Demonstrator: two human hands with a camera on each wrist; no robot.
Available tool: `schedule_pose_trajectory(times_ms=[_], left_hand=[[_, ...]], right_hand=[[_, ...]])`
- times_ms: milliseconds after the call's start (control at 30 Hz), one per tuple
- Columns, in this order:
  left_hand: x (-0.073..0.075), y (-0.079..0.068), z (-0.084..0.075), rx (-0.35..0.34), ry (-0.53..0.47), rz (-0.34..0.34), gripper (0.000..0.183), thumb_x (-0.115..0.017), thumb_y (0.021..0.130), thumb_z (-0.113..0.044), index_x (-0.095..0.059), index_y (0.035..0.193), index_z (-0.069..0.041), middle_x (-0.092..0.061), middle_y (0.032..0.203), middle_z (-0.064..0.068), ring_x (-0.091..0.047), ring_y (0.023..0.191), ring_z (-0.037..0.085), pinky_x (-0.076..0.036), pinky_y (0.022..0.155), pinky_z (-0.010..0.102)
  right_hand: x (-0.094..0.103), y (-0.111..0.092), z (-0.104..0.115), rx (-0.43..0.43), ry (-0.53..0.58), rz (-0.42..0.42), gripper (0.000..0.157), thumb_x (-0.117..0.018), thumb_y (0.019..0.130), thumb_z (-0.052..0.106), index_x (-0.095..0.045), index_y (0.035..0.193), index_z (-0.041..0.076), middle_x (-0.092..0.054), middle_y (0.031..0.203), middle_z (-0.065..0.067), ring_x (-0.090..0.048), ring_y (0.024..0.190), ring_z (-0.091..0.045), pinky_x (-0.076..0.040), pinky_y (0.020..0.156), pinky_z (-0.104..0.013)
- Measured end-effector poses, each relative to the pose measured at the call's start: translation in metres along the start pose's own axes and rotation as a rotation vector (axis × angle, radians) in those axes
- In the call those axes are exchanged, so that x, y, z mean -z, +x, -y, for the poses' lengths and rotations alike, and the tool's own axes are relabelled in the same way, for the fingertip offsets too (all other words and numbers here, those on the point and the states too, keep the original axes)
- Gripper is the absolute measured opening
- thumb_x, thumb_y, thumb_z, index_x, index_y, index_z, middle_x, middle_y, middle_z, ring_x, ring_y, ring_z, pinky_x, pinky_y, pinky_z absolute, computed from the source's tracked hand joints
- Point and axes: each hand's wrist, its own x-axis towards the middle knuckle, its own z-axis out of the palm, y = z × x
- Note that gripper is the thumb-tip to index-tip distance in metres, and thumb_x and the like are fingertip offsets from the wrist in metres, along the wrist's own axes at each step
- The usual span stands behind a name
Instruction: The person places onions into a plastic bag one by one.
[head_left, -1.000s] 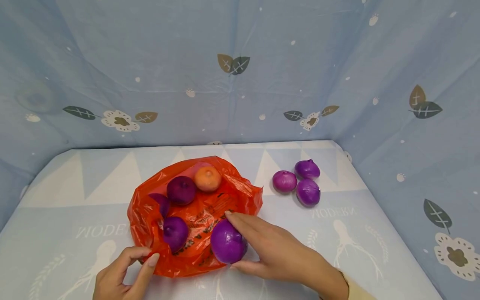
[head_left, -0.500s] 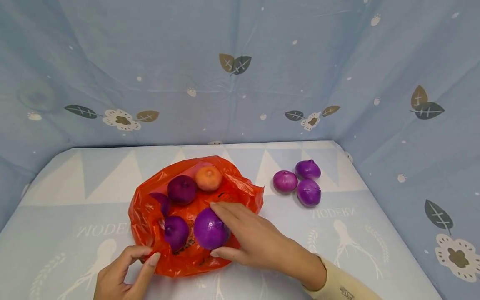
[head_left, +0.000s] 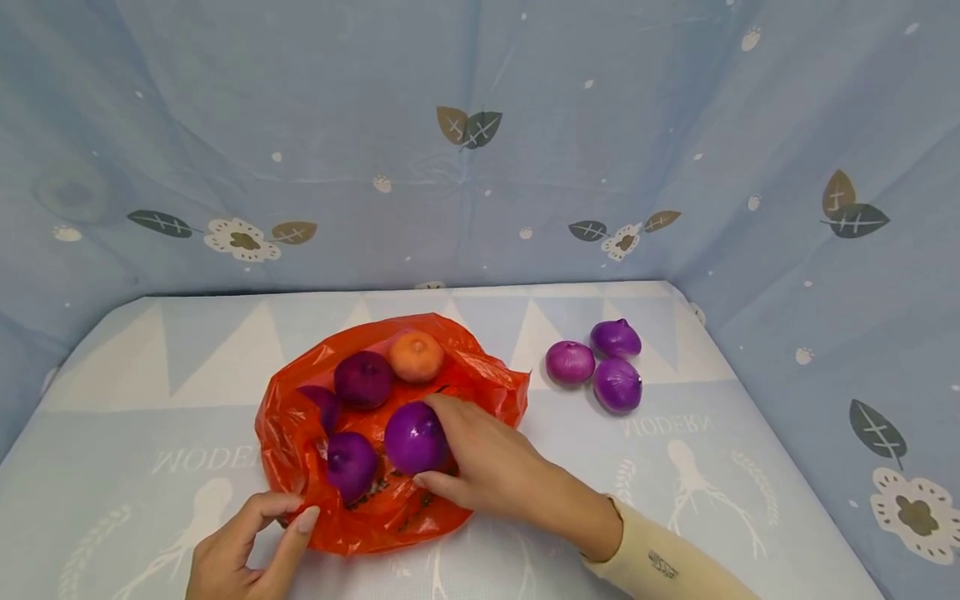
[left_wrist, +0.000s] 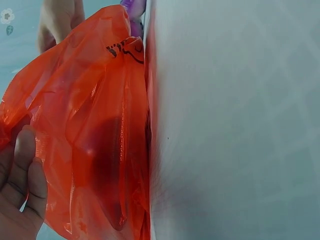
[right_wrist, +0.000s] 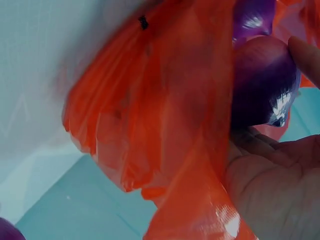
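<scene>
A red plastic bag (head_left: 435, 525) lies with its mouth spread wide. My left hand (head_left: 247, 546) pinches the near left rim between thumb and fingers. Low inside the bag, my right hand (head_left: 495, 462) holds a shiny purple onion (head_left: 411, 437), its thumb on the near side; the other fingers are mostly hidden behind it. Just left of it sits another purple onion (head_left: 352, 465). Farther back are a dark purple onion (head_left: 363, 379), a partly covered one (head_left: 322, 407) and an orange-tan onion (head_left: 416, 357). The right wrist view shows the held onion (right_wrist: 262, 85) above the palm.
Right of the bag, three purple onions (head_left: 570, 363) sit in a cluster on the patterned tablecloth (head_left: 712, 475). A blue curtain (head_left: 345, 142) with leaf and flower prints hangs behind and beside the table.
My right hand has carried the purple onion leftward and slightly back, from the near right rim down into the bag. The left hand keeps its pinch on the rim.
</scene>
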Motion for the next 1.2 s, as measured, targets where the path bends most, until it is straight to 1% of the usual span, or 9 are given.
schedule_pose_trajectory(times_ms=[133, 267, 433, 600, 733, 833, 1067, 1200], left_hand=[[0.0, 0.0, 0.0, -0.012, -0.002, -0.011, 0.033, -0.085, 0.073, 0.015, -0.069, 0.089, -0.009, -0.067, 0.075, -0.011, -0.059, 0.072, -0.008, -0.048, 0.078, 0.006], [-0.001, 0.0, 0.002, -0.021, -0.007, -0.011, 0.033, -0.085, 0.073, 0.015, -0.07, 0.089, -0.009, -0.067, 0.075, -0.012, -0.059, 0.072, -0.008, -0.048, 0.077, 0.006], [-0.001, 0.0, 0.003, -0.038, -0.014, -0.013, 0.034, -0.085, 0.072, 0.015, -0.07, 0.09, -0.009, -0.067, 0.075, -0.011, -0.059, 0.073, -0.008, -0.048, 0.077, 0.006], [-0.001, 0.0, 0.003, -0.035, -0.007, -0.007, 0.033, -0.085, 0.072, 0.015, -0.07, 0.09, -0.009, -0.067, 0.075, -0.012, -0.059, 0.072, -0.007, -0.048, 0.078, 0.006], [-0.001, -0.001, 0.004, -0.043, -0.01, -0.014, 0.033, -0.085, 0.072, 0.015, -0.07, 0.09, -0.009, -0.067, 0.075, -0.011, -0.059, 0.073, -0.008, -0.048, 0.078, 0.006], [-0.002, -0.001, 0.006, -0.052, -0.017, -0.02, 0.034, -0.085, 0.072, 0.015, -0.07, 0.09, -0.01, -0.067, 0.076, -0.011, -0.06, 0.074, -0.008, -0.048, 0.078, 0.006], [-0.002, -0.001, 0.008, -0.059, -0.029, -0.02, 0.034, -0.085, 0.072, 0.015, -0.071, 0.091, -0.009, -0.068, 0.076, -0.011, -0.06, 0.074, -0.007, -0.048, 0.078, 0.006], [-0.002, -0.001, 0.008, -0.057, -0.027, -0.013, 0.034, -0.084, 0.072, 0.016, -0.07, 0.091, -0.009, -0.067, 0.076, -0.011, -0.059, 0.073, -0.007, -0.048, 0.078, 0.006]], right_hand=[[-0.006, 0.007, -0.001, -0.002, -0.014, 0.001, 0.078, -0.081, 0.092, 0.041, -0.04, 0.152, 0.011, -0.057, 0.14, -0.003, -0.055, 0.13, -0.017, -0.05, 0.107, -0.035], [-0.012, 0.013, -0.003, 0.003, -0.026, 0.001, 0.077, -0.081, 0.093, 0.041, -0.041, 0.152, 0.011, -0.056, 0.141, -0.004, -0.054, 0.131, -0.018, -0.048, 0.109, -0.034], [-0.021, 0.018, -0.005, 0.009, -0.036, 0.01, 0.075, -0.08, 0.093, 0.04, -0.042, 0.15, 0.011, -0.055, 0.141, -0.003, -0.055, 0.127, -0.018, -0.046, 0.11, -0.033], [-0.028, 0.021, -0.008, 0.014, -0.048, -0.009, 0.073, -0.08, 0.093, 0.043, -0.044, 0.148, 0.012, -0.057, 0.138, -0.002, -0.055, 0.126, -0.017, -0.047, 0.109, -0.032], [-0.034, 0.024, -0.011, 0.007, -0.052, -0.02, 0.074, -0.08, 0.092, 0.044, -0.044, 0.148, 0.011, -0.058, 0.136, -0.003, -0.056, 0.125, -0.017, -0.047, 0.108, -0.031], [-0.036, 0.027, -0.011, 0.002, -0.047, -0.019, 0.075, -0.081, 0.093, 0.043, -0.043, 0.148, 0.01, -0.058, 0.133, -0.004, -0.057, 0.123, -0.017, -0.048, 0.108, -0.032], [-0.039, 0.032, -0.011, -0.021, -0.005, -0.018, 0.074, -0.082, 0.092, 0.042, -0.043, 0.147, 0.012, -0.058, 0.13, -0.002, -0.061, 0.116, -0.015, -0.051, 0.102, -0.03], [-0.04, 0.035, -0.012, -0.02, -0.02, -0.02, 0.073, -0.081, 0.092, 0.042, -0.043, 0.147, 0.012, -0.058, 0.13, -0.002, -0.061, 0.116, -0.014, -0.052, 0.101, -0.03]])
